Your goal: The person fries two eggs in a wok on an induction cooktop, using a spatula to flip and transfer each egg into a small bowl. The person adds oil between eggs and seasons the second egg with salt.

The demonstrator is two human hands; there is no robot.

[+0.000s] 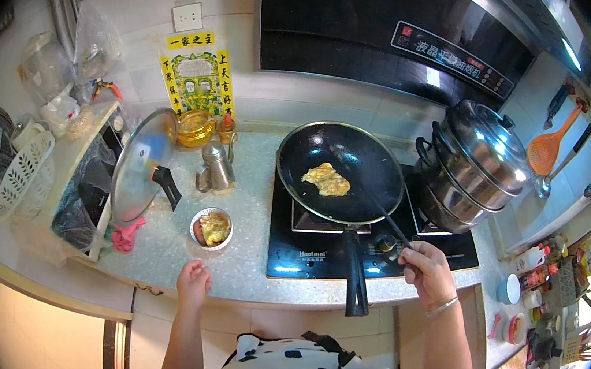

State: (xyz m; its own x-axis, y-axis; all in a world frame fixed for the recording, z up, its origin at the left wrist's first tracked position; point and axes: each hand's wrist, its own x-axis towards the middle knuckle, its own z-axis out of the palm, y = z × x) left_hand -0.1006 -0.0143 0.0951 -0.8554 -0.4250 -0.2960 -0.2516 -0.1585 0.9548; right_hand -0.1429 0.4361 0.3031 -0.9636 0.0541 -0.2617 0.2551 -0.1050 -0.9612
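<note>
My right hand (429, 270) grips the shaft of a long dark utensil (398, 230) that slants into a black frying pan (305, 153). Its far end blends into the dark pan, so I cannot tell its shape. A browned piece of fried egg (326, 180) lies left of centre in the pan, which rests on the left burner of the black glass gas stove (314, 265). The black pan handle (354, 277) points toward me, untouched. Loosely curled with nothing visible in it, my left hand (194, 284) hovers near the counter edge, below a small bowl (192, 215) holding fried egg and a reddish piece.
A stacked steel steamer (470, 163) occupies the right burner. Left of the stove, a glass lid (132, 160) stands propped on edge near a metal oil pot (217, 166) and a pink cloth (127, 235). An orange skimmer (548, 148) hangs right; bottles (536, 276) crowd the side counter.
</note>
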